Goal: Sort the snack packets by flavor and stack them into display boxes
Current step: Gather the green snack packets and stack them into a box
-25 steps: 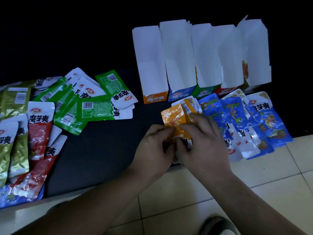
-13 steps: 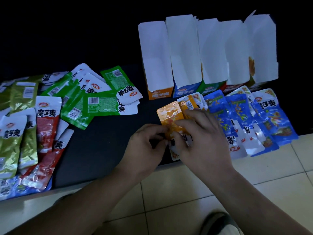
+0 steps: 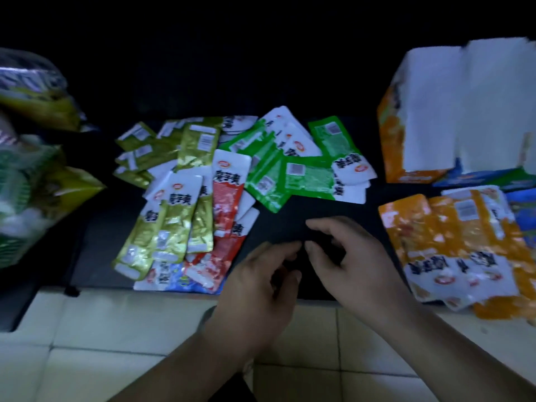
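Observation:
My left hand (image 3: pixel 258 282) and my right hand (image 3: pixel 351 256) hover empty over the dark table (image 3: pixel 95 248), fingers loosely curled, fingertips almost meeting. To their right lie several orange packets (image 3: pixel 452 245) in a fanned pile at the table's front edge. Left of my hands is a mixed heap: gold packets (image 3: pixel 174 227), red packets (image 3: pixel 226 198) and green packets (image 3: pixel 307 178), with a blue packet (image 3: pixel 171 278) underneath. The orange display box (image 3: pixel 394 134) stands at the back right with its white flap up, a blue box (image 3: pixel 461 177) beside it.
A plastic bag (image 3: pixel 32 158) with more packets sits at the far left. Blue packets (image 3: pixel 522 216) show at the right edge. The table's front edge runs just under my hands, with pale floor tiles (image 3: pixel 130 329) below it.
Both hands have let go of the orange packets, which now lie on the table at the right. The view has swung left, and my hands now sit between the orange pile and the mixed heap.

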